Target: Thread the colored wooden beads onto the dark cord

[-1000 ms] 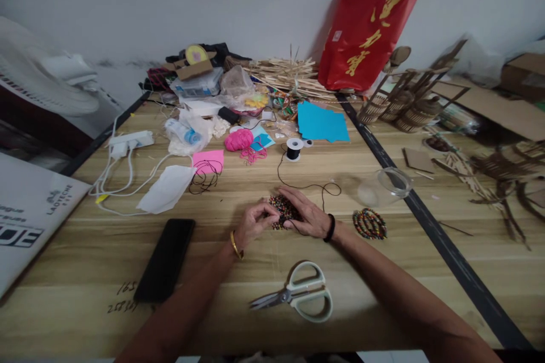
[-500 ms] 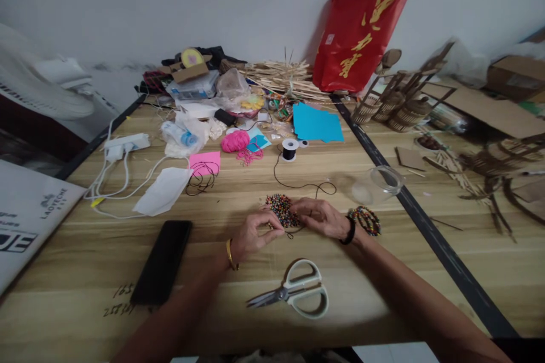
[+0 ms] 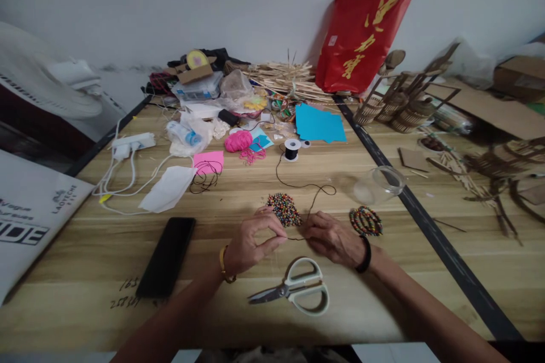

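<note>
A thin black cord [image 3: 298, 186] runs from its white spool [image 3: 292, 144] in a loose curl down to my hands. Thumb and forefinger of my left hand [image 3: 249, 241] pinch the cord near its end. My right hand [image 3: 334, 239] is closed around the same cord, and a short stretch spans the gap between the two hands. Just beyond them lies a heap of small multicoloured beads [image 3: 284, 210]. Beaded bracelets [image 3: 366, 221] rest to the right of my right hand. Nearer to me, scissors [image 3: 293, 289] with pale handles lie on the table.
A black phone [image 3: 166, 258] lies left of my left arm. A clear jar [image 3: 378, 184] stands beyond the bracelets. Pink yarn [image 3: 238, 140], blue sheets [image 3: 320, 123] and a power strip [image 3: 134, 144] are farther back. Woven baskets [image 3: 411, 110] stand at the right.
My right hand has drawn back from the beads towards me and closed on the cord. The cord between my hands is now straighter. The view has shifted slightly.
</note>
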